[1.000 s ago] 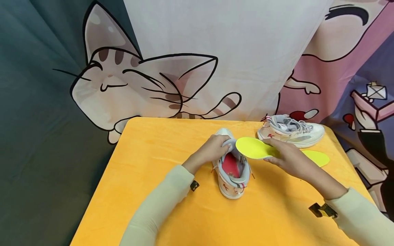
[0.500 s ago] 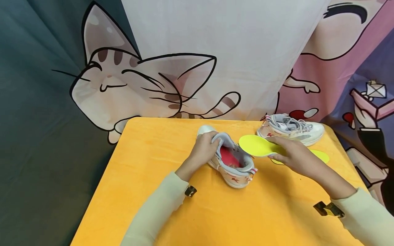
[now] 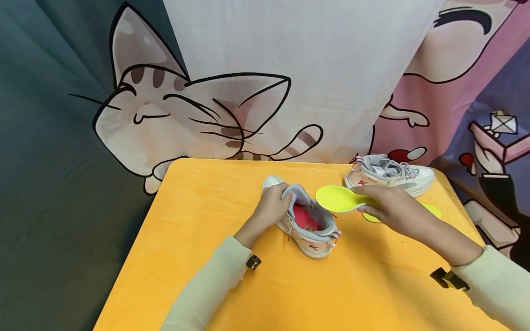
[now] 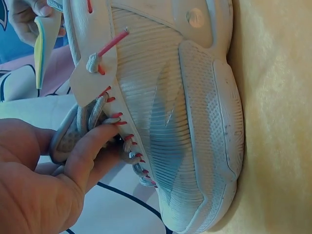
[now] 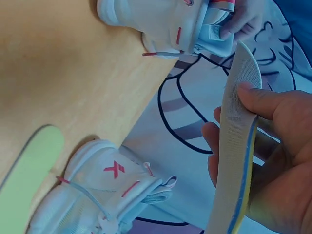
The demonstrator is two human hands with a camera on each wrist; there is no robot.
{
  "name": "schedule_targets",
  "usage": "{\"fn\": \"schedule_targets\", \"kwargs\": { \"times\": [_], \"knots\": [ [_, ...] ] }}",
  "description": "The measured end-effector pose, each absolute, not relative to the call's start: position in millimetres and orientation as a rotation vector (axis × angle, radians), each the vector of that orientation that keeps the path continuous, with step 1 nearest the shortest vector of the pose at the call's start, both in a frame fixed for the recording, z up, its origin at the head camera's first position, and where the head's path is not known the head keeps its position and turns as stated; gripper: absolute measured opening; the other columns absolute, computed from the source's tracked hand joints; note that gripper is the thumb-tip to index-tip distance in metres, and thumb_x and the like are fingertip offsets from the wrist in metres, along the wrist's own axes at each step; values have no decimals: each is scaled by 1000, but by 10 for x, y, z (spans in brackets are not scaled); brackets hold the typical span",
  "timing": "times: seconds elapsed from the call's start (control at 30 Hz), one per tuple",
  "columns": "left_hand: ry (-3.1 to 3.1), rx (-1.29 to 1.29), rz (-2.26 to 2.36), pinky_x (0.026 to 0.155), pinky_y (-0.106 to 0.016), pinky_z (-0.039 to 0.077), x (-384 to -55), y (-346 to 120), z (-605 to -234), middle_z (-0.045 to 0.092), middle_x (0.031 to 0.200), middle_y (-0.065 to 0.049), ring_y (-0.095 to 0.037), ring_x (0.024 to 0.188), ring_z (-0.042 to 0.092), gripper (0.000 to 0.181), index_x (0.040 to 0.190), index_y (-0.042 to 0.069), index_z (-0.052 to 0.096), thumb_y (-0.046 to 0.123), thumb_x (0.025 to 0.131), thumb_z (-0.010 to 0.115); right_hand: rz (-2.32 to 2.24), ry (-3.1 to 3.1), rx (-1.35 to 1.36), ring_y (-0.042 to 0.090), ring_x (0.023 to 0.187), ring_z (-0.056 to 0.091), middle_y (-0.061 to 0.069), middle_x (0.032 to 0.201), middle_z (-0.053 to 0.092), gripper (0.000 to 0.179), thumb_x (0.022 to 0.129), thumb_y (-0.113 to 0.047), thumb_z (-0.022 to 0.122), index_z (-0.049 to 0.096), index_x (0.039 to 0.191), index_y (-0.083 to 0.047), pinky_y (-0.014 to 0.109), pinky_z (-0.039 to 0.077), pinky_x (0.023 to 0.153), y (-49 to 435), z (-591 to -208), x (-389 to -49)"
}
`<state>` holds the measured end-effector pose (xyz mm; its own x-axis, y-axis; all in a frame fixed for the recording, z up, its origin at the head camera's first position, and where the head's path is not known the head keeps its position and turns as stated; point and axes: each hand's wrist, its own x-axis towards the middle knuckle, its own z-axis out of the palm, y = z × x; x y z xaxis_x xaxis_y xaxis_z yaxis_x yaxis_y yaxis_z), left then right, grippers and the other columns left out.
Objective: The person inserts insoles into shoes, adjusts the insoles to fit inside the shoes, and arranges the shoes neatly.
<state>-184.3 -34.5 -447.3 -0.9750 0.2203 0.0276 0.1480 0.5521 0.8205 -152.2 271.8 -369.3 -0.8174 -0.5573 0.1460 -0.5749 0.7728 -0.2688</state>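
A white and pale-peach sneaker [image 3: 310,239] stands on the table, its heel towards me and angled right, with a red lining [image 3: 305,218] inside. My left hand [image 3: 271,204] pinches its tongue [image 4: 66,139] near the laces, holding the collar wide. In my right hand [image 3: 391,207] is a yellow insole [image 3: 341,198], gripped between thumb and fingers. The insole's front end hangs in the air just right of the shoe opening. From the right wrist view, the insole's pale underside and blue-yellow edge show beside the thumb.
A second sneaker [image 3: 391,174] stands at the back right of the table [image 3: 198,207]. Another yellow insole [image 3: 431,210] lies in front of it, partly hidden by my right hand. A cartoon-print curtain [image 3: 331,69] hangs behind the table.
My left hand has shifted left and turned the sneaker, so its toe points further left and its heel right. The right hand still holds the insole near the opening, moved only slightly.
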Motion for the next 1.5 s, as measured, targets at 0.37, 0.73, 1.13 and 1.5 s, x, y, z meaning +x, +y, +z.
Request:
{"fn": "schedule_targets", "kwargs": {
  "times": [0.37, 0.73, 1.13, 1.5],
  "knots": [
    [2676, 412, 1379, 50, -21, 37, -1890, -393, -4493, 47, 66, 0, -7, 55, 43, 25, 106, 4, 67, 20, 108, 49, 299, -2970, 1034, 11, 83, 63, 0, 106, 75, 44, 86, -16, 85, 71, 128, -11, 31, 54, 67, 2578, -3568, -1596],
    [2663, 476, 1356, 55, -22, 40, -1937, -449, -4493, 46, 67, 0, -10, 60, 47, 26, 90, 9, 61, 22, 108, 49, 184, -3006, 1133, 14, 84, 70, 1, 103, 76, 40, 85, -19, 86, 74, 122, -12, 39, 60, 70, 2435, -3465, -1677],
    [2646, 476, 1337, 51, -21, 36, -1945, -456, -4511, 43, 65, 1, -8, 55, 42, 25, 95, 6, 62, 22, 109, 49, 135, -3051, 1274, 6, 75, 62, -7, 94, 72, 26, 86, -23, 84, 78, 111, -15, 30, 59, 68, 2275, -3460, -1763],
    [2640, 466, 1318, 51, -20, 38, -1933, -447, -4498, 46, 65, 0, -8, 54, 44, 22, 99, 6, 63, 21, 109, 49, 59, -3057, 1328, 5, 68, 49, -15, 81, 70, 21, 84, -30, 85, 78, 101, -18, 33, 44, 75, 2135, -3458, -1805]
  ]
}}
